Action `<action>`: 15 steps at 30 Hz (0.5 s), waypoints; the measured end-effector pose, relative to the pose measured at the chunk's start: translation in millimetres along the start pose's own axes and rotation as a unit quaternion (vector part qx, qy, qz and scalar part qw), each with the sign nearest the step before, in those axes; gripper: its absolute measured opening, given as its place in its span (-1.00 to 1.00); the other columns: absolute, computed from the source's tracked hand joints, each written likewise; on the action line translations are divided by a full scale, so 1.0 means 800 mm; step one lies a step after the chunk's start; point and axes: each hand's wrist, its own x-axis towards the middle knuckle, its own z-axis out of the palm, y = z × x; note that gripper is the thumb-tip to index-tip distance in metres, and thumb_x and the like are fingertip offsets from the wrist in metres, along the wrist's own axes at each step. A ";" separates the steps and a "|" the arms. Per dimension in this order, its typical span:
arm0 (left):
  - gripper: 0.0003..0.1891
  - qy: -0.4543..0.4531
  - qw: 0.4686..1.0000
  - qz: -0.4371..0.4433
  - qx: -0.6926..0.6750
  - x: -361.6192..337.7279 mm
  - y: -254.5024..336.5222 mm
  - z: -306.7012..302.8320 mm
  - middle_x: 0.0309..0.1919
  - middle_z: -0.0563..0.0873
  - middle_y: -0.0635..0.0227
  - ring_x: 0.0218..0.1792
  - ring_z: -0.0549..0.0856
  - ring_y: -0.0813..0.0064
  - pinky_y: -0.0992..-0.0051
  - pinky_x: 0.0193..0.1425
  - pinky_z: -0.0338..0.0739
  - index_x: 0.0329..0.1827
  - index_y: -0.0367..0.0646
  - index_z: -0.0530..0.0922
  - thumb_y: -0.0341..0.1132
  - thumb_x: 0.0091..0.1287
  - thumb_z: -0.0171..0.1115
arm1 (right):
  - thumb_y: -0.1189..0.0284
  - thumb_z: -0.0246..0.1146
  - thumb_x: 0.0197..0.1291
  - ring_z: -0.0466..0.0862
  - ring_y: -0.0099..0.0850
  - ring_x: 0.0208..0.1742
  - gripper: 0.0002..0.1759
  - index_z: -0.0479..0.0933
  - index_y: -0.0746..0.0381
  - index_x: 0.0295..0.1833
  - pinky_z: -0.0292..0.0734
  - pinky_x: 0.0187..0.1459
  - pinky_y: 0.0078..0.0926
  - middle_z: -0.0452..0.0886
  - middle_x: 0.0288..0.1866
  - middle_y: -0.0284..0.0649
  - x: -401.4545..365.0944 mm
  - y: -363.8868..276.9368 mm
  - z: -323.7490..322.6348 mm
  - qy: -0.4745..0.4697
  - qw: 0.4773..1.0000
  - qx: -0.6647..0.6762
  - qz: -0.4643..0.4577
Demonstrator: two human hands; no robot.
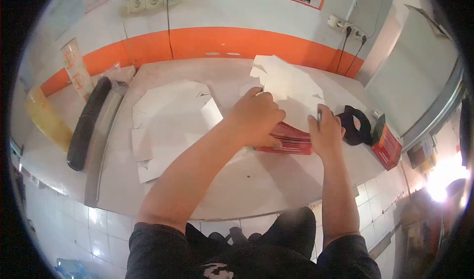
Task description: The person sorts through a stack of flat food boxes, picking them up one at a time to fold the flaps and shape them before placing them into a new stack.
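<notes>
My left hand [256,115] is closed on the near left edge of a white die-cut cardboard sheet [292,84]. Just below it lies a stack of red printed pieces [291,140], partly covered by my left hand. My right hand [326,131] is at the right end of that stack, fingers closed around a small dark object that I cannot make out. To the left, another white cardboard sheet with cut flaps [173,123] lies flat on the white table [232,190].
On the right are a black cap-like item [354,125] and a red box [386,148]. Long black [89,123] and yellow [48,116] rolls lie at the left. Sockets [154,0] with cables line the wall behind.
</notes>
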 end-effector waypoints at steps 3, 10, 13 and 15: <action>-0.58 -0.012 1.000 0.018 0.015 0.007 0.007 0.003 -0.17 0.83 0.35 0.11 0.75 0.20 0.02 0.44 0.53 -0.10 -0.01 0.77 0.10 0.18 0.57 | 0.24 0.33 0.40 0.62 0.17 0.38 -0.41 0.50 0.23 0.47 0.46 0.35 0.22 0.77 0.17 0.11 0.005 0.002 -0.010 -0.035 0.995 -0.060 -0.069; -0.88 0.149 0.986 0.020 0.076 0.026 0.013 0.027 -0.29 0.82 0.37 0.01 0.77 0.22 0.02 0.44 0.53 -0.18 0.03 0.78 -0.26 0.35 0.30 | 0.49 0.35 0.20 0.70 0.18 0.19 -0.62 0.70 0.27 0.15 0.61 0.25 0.02 0.75 0.13 0.15 0.042 0.050 -0.002 -0.072 0.990 0.096 -0.077; -0.86 0.131 0.990 -0.011 0.053 0.033 0.028 0.033 -0.26 0.84 0.33 0.09 0.78 0.21 -0.04 0.46 0.50 -0.16 0.02 0.77 -0.23 0.43 0.26 | 0.52 0.34 0.18 0.69 0.17 0.22 -0.64 0.73 0.26 0.11 0.62 0.27 -0.03 0.72 0.20 0.16 0.040 0.052 -0.007 -0.084 0.991 0.099 -0.035; -0.81 -0.008 0.997 -0.071 -0.008 0.031 0.040 0.042 -0.24 0.85 0.30 0.10 0.80 0.18 -0.08 0.49 0.46 -0.12 0.03 0.77 -0.18 0.50 0.22 | 0.49 0.37 0.18 0.67 0.15 0.27 -0.66 0.74 0.26 0.10 0.60 0.31 -0.03 0.70 0.25 0.15 0.038 0.060 0.000 -0.089 0.992 0.077 -0.056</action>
